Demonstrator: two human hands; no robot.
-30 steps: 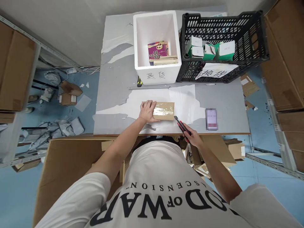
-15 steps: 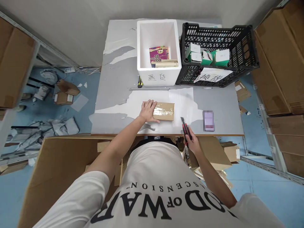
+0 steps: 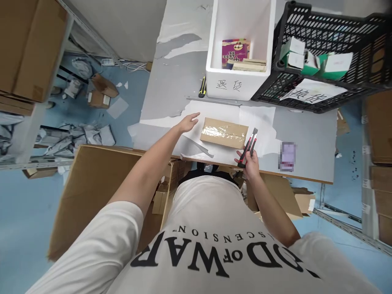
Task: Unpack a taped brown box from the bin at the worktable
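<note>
A small cardboard box (image 3: 225,132) with shiny clear tape across its top lies near the table's front edge. My left hand (image 3: 188,123) is just left of the box, apart from it, fingers stretched out and holding nothing. In my right hand (image 3: 251,164) is a red and black utility knife (image 3: 248,147), its tip pointing away from me. The knife is beside the box's right end; whether they touch I cannot tell. White paper (image 3: 260,118) lies under and around the box.
A white foam bin (image 3: 235,94) with books and a black crate (image 3: 266,87) with green-and-white boxes stand at the back. A yellow and black cutter (image 3: 202,87) lies by the bin. A blurred-out purple item (image 3: 288,156) is at right. A large open carton (image 3: 92,183) stands lower left.
My left hand has let go of the box and moved off to its left. My right hand has brought the knife up beside the box. The view has shifted and turned.
</note>
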